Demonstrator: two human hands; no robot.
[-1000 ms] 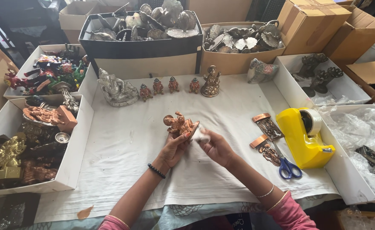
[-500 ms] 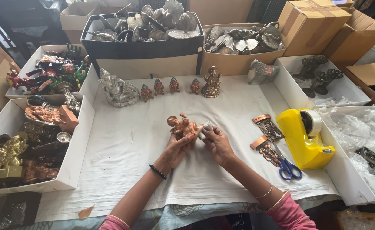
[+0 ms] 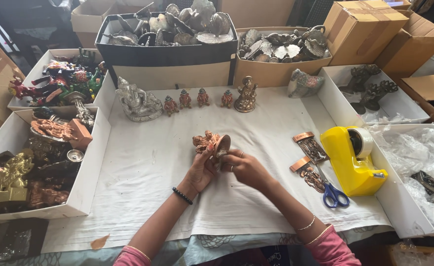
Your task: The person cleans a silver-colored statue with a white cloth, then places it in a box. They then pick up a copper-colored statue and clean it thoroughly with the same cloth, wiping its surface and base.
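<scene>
A small copper-coloured figurine (image 3: 210, 143) is held tipped over above the white cloth (image 3: 148, 162), its round base facing right. My left hand (image 3: 200, 170) grips it from below and the left. My right hand (image 3: 245, 167) meets it from the right, fingertips at the base. Whether the right hand holds something small and pale against the base I cannot tell.
A row of small figurines (image 3: 185, 99), a silver statue (image 3: 137, 102) and a brass one (image 3: 246, 95) stand at the back. A yellow tape dispenser (image 3: 352, 160), blue scissors (image 3: 333, 193) and two flat plaques (image 3: 309, 147) lie right. White boxes of statues (image 3: 86, 187) flank the cloth.
The figurine has been turned over, its base now facing right. Both hands have drawn closer around it; the white scrap seen a second ago at the right hand no longer shows.
</scene>
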